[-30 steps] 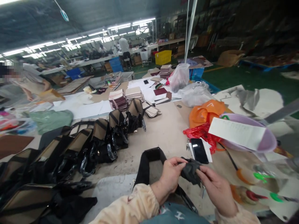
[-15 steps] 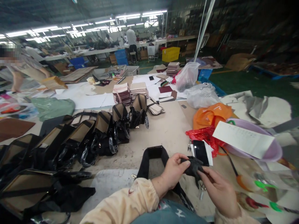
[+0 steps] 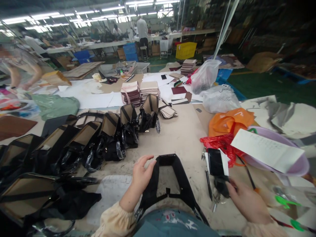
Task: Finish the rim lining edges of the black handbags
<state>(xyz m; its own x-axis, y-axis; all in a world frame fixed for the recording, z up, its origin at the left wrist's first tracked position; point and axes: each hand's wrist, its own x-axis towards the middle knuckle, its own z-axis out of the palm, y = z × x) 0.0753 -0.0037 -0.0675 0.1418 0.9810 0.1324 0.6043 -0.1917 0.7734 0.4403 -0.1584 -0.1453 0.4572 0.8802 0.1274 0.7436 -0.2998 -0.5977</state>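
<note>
In front of me a black bag frame point(image 3: 178, 168), an open band with a strap across its near end, stands on the table against my apron. My left hand point(image 3: 142, 174) is at its far left corner, thumb and fingers apart, holding nothing. Off to the right, my right hand point(image 3: 249, 199), slightly blurred, pinches the edge of a small dark floppy piece point(image 3: 221, 186) low over the table. Just beyond that piece lies a black phone point(image 3: 215, 162) on white paper. A black pen point(image 3: 208, 186) and a small metal tool point(image 3: 215, 203) are close by.
Several black bags point(image 3: 111, 141) line the left side. Stacked panels point(image 3: 130, 93) stand farther back. At right are a red plastic bag point(image 3: 218, 144), an orange bag point(image 3: 229, 120) and a lilac basin point(image 3: 302, 164) under a white card. Another person point(image 3: 21, 67) works at far left.
My hands have separated. The left has let go of the dark piece and moved left to the bag frame; the right has carried the piece right and down, beside the phone.
</note>
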